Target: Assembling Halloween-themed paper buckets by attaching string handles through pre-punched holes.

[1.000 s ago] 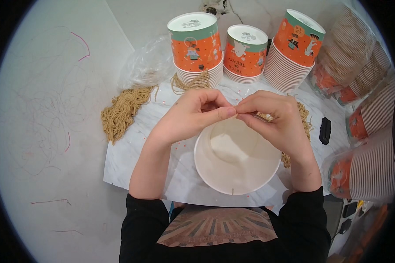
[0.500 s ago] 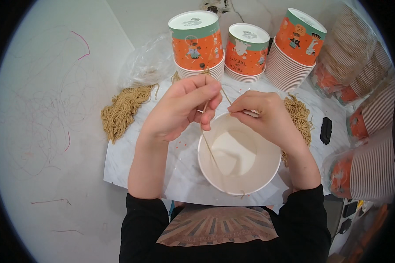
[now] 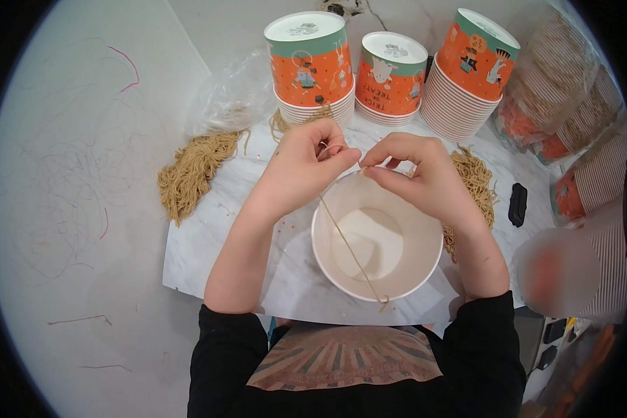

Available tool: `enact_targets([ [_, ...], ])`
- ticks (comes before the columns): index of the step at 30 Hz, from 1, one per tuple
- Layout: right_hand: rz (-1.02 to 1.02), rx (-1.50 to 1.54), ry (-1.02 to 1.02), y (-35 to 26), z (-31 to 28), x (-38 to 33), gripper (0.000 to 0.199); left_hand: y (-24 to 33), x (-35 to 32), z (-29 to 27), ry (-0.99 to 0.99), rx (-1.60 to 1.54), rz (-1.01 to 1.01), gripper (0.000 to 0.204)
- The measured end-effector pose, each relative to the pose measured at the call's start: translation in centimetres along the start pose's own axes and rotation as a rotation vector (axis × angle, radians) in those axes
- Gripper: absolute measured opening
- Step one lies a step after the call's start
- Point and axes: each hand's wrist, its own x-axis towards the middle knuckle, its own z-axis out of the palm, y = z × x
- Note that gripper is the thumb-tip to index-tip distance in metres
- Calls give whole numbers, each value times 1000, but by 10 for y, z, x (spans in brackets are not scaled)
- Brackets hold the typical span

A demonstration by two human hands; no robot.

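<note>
White paper bowl (image 3: 377, 244), round, empty, open side up, sits on a pale marble-look sheet (image 3: 209, 258) laid on the grey tabletop (image 3: 83, 209), directly in front of the person. Both hands hover over the bowl's far rim. Left hand (image 3: 301, 167): thumb & forefinger pinched shut on a thin tan string (image 3: 348, 247). Right hand (image 3: 421, 177): fingers likewise pinched on the string's upper end, fingertips of the 2 hands nearly touching. From the pinch the string runs taut, diagonally down across the bowl's opening, w/ a small knot at its end over the near rim.

Beyond the bowl: 3 stacks of orange-and-teal printed paper cups, upside down — left stack (image 3: 308, 66), middle stack (image 3: 391, 76), right stack (image 3: 467, 73), the last tilted. Left of the bowl, a loose bundle of tan strings (image 3: 191, 171) lies partly on the sheet; a crumpled clear plastic bag (image 3: 233, 97) just beyond it. Right of the bowl, a 2nd tan string pile (image 3: 474, 184), partly hidden by the right hand, & a small black oblong object (image 3: 517, 204) beside it. Further right, bagged sleeves of nested cups (image 3: 571, 90). Person wears black sleeves.
</note>
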Motion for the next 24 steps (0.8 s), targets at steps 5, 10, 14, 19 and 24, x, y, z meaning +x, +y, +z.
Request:
enact_targets([
  [5,109,57,-30,-2,-6,1,14,-3,0,5,12,89,-7,39],
  [10,130,17,19,3,-6,1,15,3,0,10,10,255,11,42],
  [14,94,-68,127,6,1,0,12,4,-3,11,32,228,22,42],
  [19,33,-184,108,6,5,-1,11,0,-1,13,75,275,161,44],
  [24,-1,-67,70,3,5,0,15,-6,3,11,69,267,154,48],
])
